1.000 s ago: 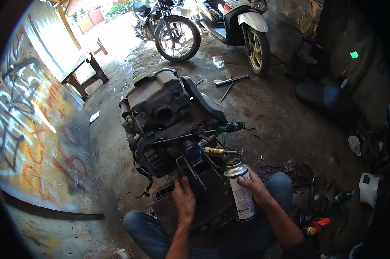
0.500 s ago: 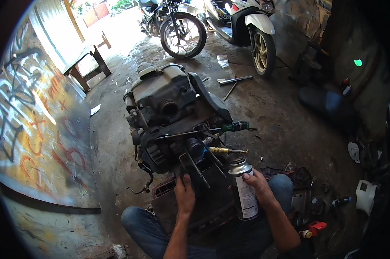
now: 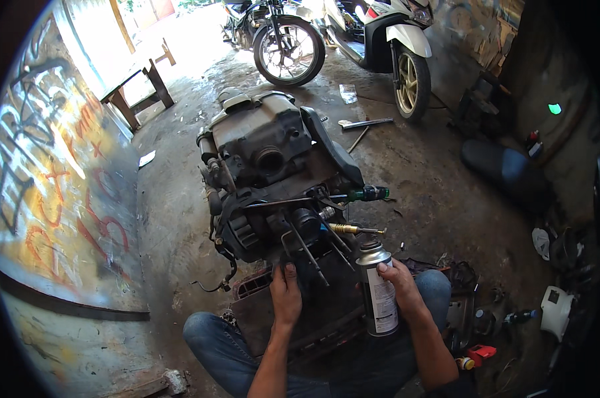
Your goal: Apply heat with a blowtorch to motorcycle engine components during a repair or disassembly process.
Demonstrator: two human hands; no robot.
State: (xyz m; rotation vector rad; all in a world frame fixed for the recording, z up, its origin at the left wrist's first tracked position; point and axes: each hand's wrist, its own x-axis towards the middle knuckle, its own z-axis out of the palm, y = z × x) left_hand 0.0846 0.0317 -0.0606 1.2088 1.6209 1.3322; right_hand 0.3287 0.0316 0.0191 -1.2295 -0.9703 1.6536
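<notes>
A motorcycle engine point(image 3: 247, 229) lies in front of me, with long metal studs point(image 3: 305, 251) sticking out towards me. My right hand point(image 3: 402, 285) is wrapped round a gas canister point(image 3: 379, 292) held upright. A brass-tubed torch head point(image 3: 345, 228) sits at its top, its nozzle pointing left at the engine, with a blue glow at the tip. My left hand point(image 3: 286, 295) is closed at the near underside of the engine, thumb up; its fingers are partly hidden against a dark part. A screwdriver with a green handle point(image 3: 369, 194) lies across the engine above the torch.
A dark crate-like base point(image 3: 253, 284) is below the engine, between my knees. Metal tools point(image 3: 366, 123) lie on the floor beyond. A motorcycle point(image 3: 290, 50) and a white scooter point(image 3: 406, 60) stand farther back. A black seat point(image 3: 505, 169) and loose parts lie to the right; a painted wall point(image 3: 61, 179) rises left.
The whole view has shifted slightly, so the engine sits a little lower and to the right. Both hands keep their places at the engine and round the canister.
</notes>
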